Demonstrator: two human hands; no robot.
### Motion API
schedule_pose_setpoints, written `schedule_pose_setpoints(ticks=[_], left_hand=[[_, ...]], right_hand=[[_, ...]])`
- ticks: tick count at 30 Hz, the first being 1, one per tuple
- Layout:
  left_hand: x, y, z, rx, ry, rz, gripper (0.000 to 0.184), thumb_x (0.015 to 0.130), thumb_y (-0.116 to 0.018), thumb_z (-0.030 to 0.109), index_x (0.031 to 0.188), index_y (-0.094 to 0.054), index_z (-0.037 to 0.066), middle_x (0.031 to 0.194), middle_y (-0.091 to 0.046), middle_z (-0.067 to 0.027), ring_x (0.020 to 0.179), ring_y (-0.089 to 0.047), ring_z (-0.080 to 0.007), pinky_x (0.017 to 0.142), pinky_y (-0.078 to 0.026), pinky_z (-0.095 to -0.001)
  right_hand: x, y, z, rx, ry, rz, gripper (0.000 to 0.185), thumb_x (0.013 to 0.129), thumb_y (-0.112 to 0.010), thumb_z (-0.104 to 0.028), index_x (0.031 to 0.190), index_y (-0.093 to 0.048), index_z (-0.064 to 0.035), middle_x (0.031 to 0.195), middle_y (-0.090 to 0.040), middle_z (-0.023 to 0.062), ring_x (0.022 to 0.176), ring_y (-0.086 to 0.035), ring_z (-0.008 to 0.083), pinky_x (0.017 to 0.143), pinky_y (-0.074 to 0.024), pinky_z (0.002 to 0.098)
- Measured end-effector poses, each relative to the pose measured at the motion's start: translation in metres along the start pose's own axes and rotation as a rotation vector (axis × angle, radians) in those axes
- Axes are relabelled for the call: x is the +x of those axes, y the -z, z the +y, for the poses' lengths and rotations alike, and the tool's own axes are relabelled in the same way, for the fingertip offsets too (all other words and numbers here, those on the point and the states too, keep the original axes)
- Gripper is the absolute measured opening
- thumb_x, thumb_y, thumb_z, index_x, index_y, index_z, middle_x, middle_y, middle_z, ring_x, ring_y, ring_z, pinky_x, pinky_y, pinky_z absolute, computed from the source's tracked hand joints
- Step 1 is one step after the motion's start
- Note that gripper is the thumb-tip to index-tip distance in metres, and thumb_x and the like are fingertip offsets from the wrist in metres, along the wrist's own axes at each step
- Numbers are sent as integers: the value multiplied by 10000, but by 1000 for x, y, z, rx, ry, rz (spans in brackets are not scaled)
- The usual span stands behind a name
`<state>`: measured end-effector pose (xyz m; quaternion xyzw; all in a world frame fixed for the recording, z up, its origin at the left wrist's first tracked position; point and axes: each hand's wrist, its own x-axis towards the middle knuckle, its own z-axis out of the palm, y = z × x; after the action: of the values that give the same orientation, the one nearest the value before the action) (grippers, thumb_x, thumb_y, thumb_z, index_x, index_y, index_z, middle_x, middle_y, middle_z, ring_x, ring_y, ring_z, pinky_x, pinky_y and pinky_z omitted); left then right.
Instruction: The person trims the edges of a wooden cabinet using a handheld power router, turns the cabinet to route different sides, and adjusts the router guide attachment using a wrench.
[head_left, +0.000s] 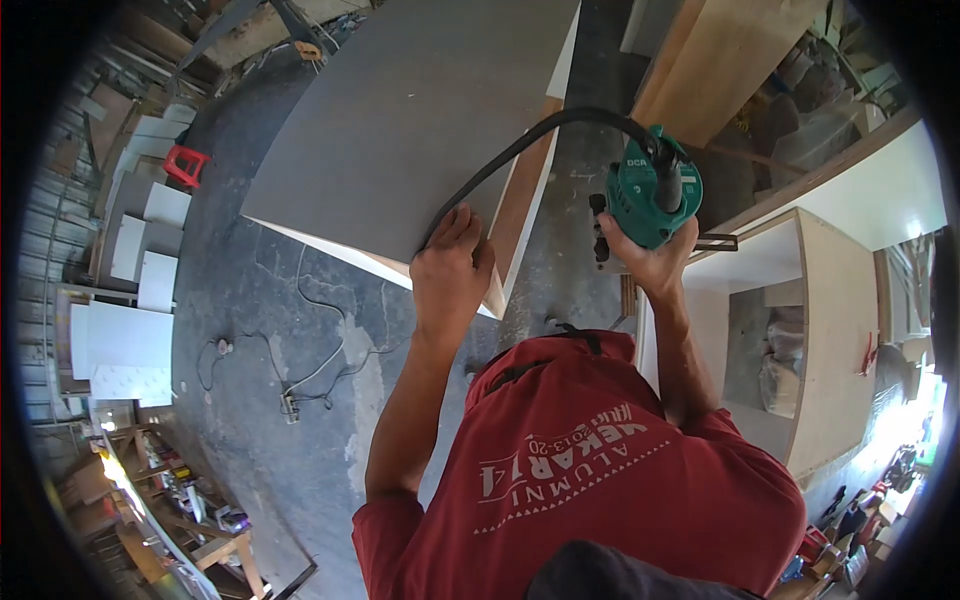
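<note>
In my right hand (655,255) is a green DCA trim router (655,195), its fingers wrapped around the body. The router stands off the right side of a large grey panel box (400,130), apart from it, with a metal guide sticking out to the right. A thick black power cord (540,130) arcs from the router's top over to the panel. My left hand (452,265) is closed on the cord, resting at the near corner of the grey box. Bare wood edging (525,200) shows along the box's open side.
White cabinet carcasses (800,330) stand close on the right, with a wooden panel (720,60) behind. Thin cables and a socket (290,405) lie on the concrete floor at left. A red stool-like object (185,165) and white boards (130,340) line the left wall.
</note>
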<state>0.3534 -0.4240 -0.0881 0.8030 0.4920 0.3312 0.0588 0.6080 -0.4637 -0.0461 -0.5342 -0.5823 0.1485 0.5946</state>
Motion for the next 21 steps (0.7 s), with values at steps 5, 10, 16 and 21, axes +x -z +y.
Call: schedule_pose_setpoints(ticks=[5,10,16,21], left_hand=[[10,-3,-3,-12,29,20,214,851,-707,56,1056,-736,2,1183,-739,-181,1130,-704,-341,941,-578,-427],[10,21,33,-427,155,-231,388,846,-749,97,1228,-719,34,1257,-718,-192,1204,-687,-326,987,-557,-395],[13,18,83,-910,-173,-250,761,760,-868,170,1442,-568,14,1510,-514,-251,1334,-584,-411,1034,-535,-454],[0,15,75,-616,-284,-280,893,801,-877,391,1496,-472,4,1429,-576,-252,1274,-623,-406,1011,-562,-466]], right_hand=[[-12,20,33,20,-62,-15,617,679,-906,-228,1179,-637,16,981,-732,102,867,-704,166,800,-576,322],[-25,34,55,-105,39,-65,673,597,-914,-253,1153,-633,2,954,-717,140,839,-737,261,771,-580,364],[-38,27,51,-119,308,-335,744,457,-863,-195,1146,-624,-52,990,-698,134,899,-713,355,768,-575,427],[-45,16,53,-86,292,-401,789,454,-880,-262,1171,-615,-69,995,-690,111,915,-707,340,768,-580,433]])
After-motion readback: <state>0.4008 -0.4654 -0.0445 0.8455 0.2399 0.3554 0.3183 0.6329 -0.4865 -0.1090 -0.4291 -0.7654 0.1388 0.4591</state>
